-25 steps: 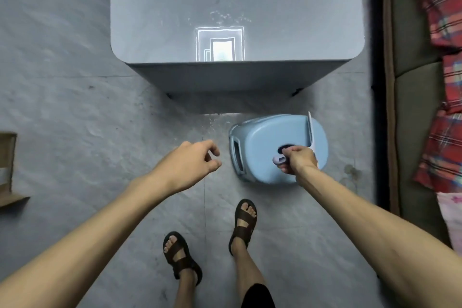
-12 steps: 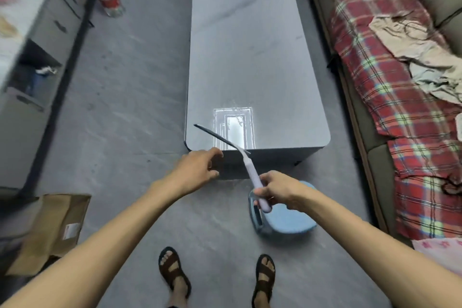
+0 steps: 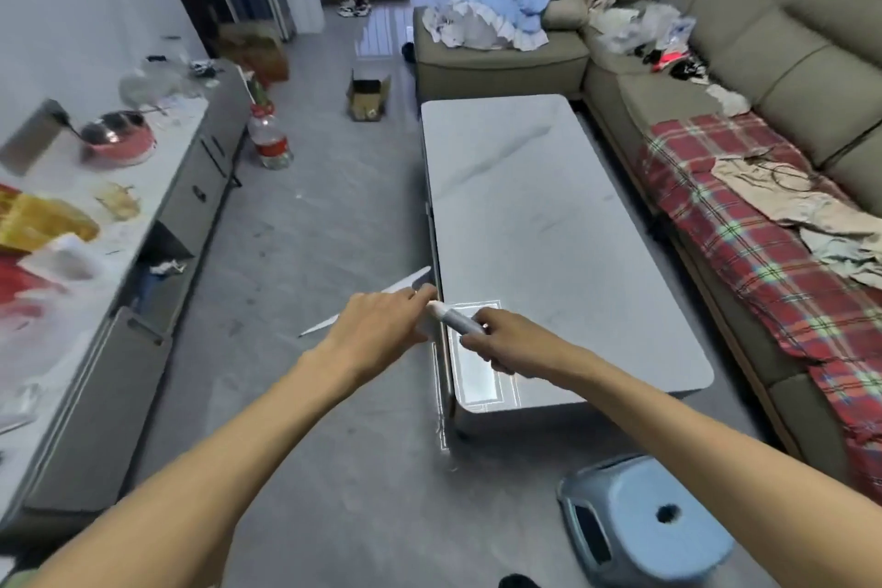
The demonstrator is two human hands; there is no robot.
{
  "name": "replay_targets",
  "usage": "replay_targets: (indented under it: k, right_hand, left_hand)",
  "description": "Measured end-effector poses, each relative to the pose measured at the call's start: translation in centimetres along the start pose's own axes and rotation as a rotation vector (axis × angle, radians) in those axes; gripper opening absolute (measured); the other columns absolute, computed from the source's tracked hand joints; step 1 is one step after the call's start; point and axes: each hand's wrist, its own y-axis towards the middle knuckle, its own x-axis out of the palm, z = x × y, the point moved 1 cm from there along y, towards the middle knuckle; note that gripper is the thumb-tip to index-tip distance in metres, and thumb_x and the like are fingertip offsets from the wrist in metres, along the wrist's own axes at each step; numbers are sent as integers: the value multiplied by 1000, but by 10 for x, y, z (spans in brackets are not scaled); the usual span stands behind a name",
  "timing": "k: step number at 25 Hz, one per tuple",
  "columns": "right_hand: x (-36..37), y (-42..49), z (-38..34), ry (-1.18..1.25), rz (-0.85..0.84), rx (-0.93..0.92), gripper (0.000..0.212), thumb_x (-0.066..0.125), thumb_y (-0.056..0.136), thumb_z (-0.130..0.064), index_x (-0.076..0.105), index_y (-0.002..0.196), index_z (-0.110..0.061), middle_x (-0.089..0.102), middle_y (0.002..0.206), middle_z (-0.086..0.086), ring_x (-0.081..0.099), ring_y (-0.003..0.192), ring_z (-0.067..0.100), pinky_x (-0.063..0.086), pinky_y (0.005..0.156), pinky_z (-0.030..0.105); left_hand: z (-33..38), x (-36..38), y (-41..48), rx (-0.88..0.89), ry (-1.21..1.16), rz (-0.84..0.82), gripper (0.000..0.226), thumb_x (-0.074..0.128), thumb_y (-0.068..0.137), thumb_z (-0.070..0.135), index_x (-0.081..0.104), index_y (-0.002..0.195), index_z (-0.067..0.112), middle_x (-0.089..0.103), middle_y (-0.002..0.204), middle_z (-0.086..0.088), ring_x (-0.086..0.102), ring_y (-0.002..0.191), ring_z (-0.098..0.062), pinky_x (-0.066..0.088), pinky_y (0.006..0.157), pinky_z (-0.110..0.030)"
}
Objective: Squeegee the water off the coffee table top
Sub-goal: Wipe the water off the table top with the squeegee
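Note:
The grey marble coffee table [image 3: 549, 215] runs away from me, its near end glossy with a bright reflection. My right hand [image 3: 508, 339] grips the pale handle of the squeegee [image 3: 453, 318] over the table's near left corner. The thin blade [image 3: 367, 301] sticks out to the left, beyond the table edge. My left hand [image 3: 382, 327] is at the head of the squeegee, fingers touching where blade meets handle; whether it grips is unclear.
A light blue plastic stool [image 3: 639, 520] stands on the floor at my lower right. A sofa with a red plaid blanket [image 3: 763, 253] lines the table's right side. A low cabinet [image 3: 119, 253] with clutter runs along the left. A water bottle [image 3: 272, 138] and cardboard box [image 3: 367, 98] sit on the floor.
My right hand lifted the squeegee off the blue stool and brought it up over the table's near corner. My left hand came to its head. My view rose from the floor to the room.

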Motion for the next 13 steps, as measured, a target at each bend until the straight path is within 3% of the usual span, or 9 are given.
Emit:
replay_targets:
  k: [4,9,13]
  right_hand:
    - [-2,60,-47,-272,23,-148,30,49,94,-38,49,76,-14,59,77,9,53,67,25,45,65,40]
    - [-27,194,-71,-265,-110,-141,19,47,94,-30,51,84,-14,63,80,7,58,62,20,46,54,33]
    - [-71,328,-90,-346,-56,-119,24,44,96,-34,45,79,-16,55,79,10,51,71,28,33,57,35]
  left_hand:
    - [-68,-4,41,0,92,-52,22,50,92,47,55,103,28,70,94,-5,66,80,-34,32,56,-33]
    - [-160,22,138,7,142,-137,19,55,89,46,60,96,29,71,87,-6,66,79,-32,27,55,-32]
    - [-248,35,249,-51,-16,-212,23,54,91,45,59,110,33,71,94,-4,65,88,-31,34,60,-31]
